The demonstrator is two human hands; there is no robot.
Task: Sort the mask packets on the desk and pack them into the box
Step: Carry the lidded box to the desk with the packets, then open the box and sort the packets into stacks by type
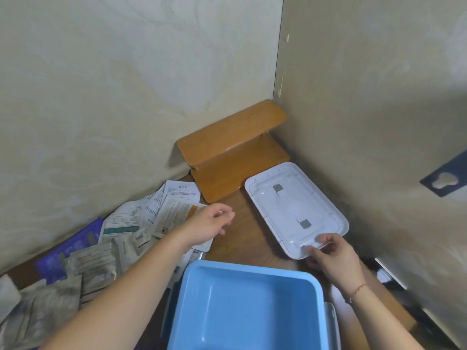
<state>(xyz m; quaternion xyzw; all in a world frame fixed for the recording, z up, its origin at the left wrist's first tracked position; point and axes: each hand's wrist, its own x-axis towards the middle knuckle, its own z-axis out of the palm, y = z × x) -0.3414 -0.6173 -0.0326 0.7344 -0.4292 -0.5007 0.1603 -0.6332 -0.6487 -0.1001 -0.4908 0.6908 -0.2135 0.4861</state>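
An open light-blue plastic box (192,279) sits at the near edge of the desk with nothing visible inside it. Its white lid (326,198) lies upside down at the right, and my right hand (331,256) grips the lid's near edge. My left hand (207,223) hovers over the desk with its fingers loosely curled and nothing in it. Several mask packets (121,223) lie heaped along the left, white ones with print, silvery ones (50,301) nearer me and a purple one (75,246) against the wall.
A small brown wooden shelf (227,152) stands in the back corner between two beige walls. Bare wooden desk (242,236) shows between the packets and the lid. A dark object (394,274) stands at the right edge.
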